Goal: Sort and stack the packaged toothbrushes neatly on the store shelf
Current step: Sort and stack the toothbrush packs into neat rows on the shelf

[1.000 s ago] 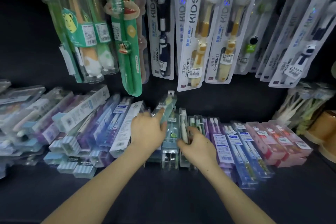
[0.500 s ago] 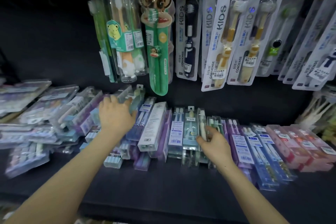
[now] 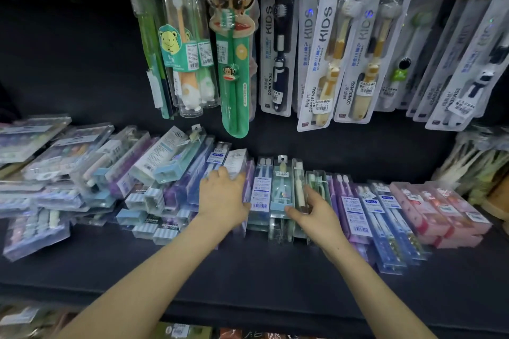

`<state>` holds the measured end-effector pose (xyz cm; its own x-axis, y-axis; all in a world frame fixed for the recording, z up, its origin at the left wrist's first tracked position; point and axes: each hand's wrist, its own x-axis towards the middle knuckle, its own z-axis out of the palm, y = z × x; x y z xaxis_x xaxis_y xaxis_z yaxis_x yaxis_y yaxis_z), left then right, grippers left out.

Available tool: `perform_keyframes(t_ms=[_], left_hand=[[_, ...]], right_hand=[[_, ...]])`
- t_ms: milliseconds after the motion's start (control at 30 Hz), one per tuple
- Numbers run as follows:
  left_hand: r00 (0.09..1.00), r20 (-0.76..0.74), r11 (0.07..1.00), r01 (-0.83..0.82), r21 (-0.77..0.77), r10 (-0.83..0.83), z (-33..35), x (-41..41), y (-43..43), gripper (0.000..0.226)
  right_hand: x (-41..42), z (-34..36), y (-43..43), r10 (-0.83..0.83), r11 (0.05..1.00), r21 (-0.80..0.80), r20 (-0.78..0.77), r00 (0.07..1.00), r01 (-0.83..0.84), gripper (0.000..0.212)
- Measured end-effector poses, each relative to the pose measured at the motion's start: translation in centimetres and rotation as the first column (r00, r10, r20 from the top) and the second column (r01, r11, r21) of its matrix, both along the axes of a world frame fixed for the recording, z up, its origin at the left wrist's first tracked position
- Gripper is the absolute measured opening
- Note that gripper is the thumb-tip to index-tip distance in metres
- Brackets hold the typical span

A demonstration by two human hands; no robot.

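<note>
- The right hand (image 3: 314, 210) grips a clear pack (image 3: 298, 187) holding a cream brush, with the thumb on its near-left side and the fingers curled over the right.
- The left hand (image 3: 223, 197) lies palm down on a white pack (image 3: 237, 158), fingers relaxed and grasping nothing.
- Both packs sit in the row on the dark shelf (image 3: 248, 278), with pink packs (image 3: 435, 209) at the right end.
- A loose heap (image 3: 82, 173) lies to the left.
- Kids' brushes (image 3: 325, 49) hang above.

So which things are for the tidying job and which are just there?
For the job: left hand, right hand, teal pack between them, messy pile, pink packs.
Just there: hanging KIDS brushes, monkey brush, loose bundle.
</note>
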<state>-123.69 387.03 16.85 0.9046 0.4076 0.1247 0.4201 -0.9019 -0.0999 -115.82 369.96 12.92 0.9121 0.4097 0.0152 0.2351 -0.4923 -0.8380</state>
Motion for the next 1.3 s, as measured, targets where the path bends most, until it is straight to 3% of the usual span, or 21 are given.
perform_keyframes(t_ms=[233,433,467,533,600,733,867,1033,1167,1233,1300], left_hand=[[0.995,0.088,0.988,-0.038,-0.152,0.052,1.0,-1.9,0.8,0.045],[0.999,0.039,1.0,-0.024,0.015,0.024,1.3,-2.3,-0.2,0.021],[0.996,0.086,1.0,-0.017,-0.026,0.019,1.4,-2.3,0.0,0.017],[0.96,0.268,0.963,-0.008,-0.269,0.083,1.7,-2.8,1.2,0.014],[0.891,0.406,0.855,0.044,-0.517,0.2,2.1,-3.9,2.4,0.024],[0.765,0.546,0.726,0.155,-0.67,0.341,3.4,-6.9,4.9,0.026],[0.65,0.622,0.763,0.099,-0.639,0.437,4.8,-8.5,9.7,0.027],[0.658,0.579,0.77,-0.001,-0.638,0.481,4.3,-8.0,15.2,0.031],[0.737,0.489,0.768,-0.063,-0.637,0.466,3.6,-7.8,17.8,0.04],[0.787,0.434,0.812,-0.141,-0.566,0.439,3.5,-7.8,17.8,0.036],[0.788,0.472,0.897,-0.219,-0.385,0.395,3.3,-7.7,16.7,0.027]], right_hand=[[-0.2,-0.2,0.1,-0.022,0.999,0.033,-0.008,1.0,0.023,0.076],[-1.6,-0.3,0.5,-0.192,0.976,0.11,0.042,0.98,0.187,0.058],[-1.8,-0.3,0.5,-0.229,0.966,0.13,0.043,0.972,0.222,0.056],[-2.0,-0.2,0.4,-0.281,0.948,0.168,0.042,0.959,0.27,0.052],[-2.3,0.2,0.6,-0.288,0.944,0.182,0.044,0.956,0.276,0.051],[-2.6,0.8,1.7,-0.278,0.949,0.17,0.046,0.96,0.266,0.049],[-2.8,0.8,2.7,-0.257,0.954,0.178,0.082,0.963,0.239,0.047],[-3.2,0.9,4.5,-0.212,0.965,0.174,0.089,0.973,0.194,0.049],[-3.4,1.0,5.1,-0.197,0.97,0.161,0.08,0.977,0.182,0.049],[-3.3,1.1,5.2,-0.181,0.971,0.172,0.066,0.981,0.167,0.049],[-3.2,1.1,5.1,-0.173,0.969,0.186,0.048,0.984,0.161,0.05]])
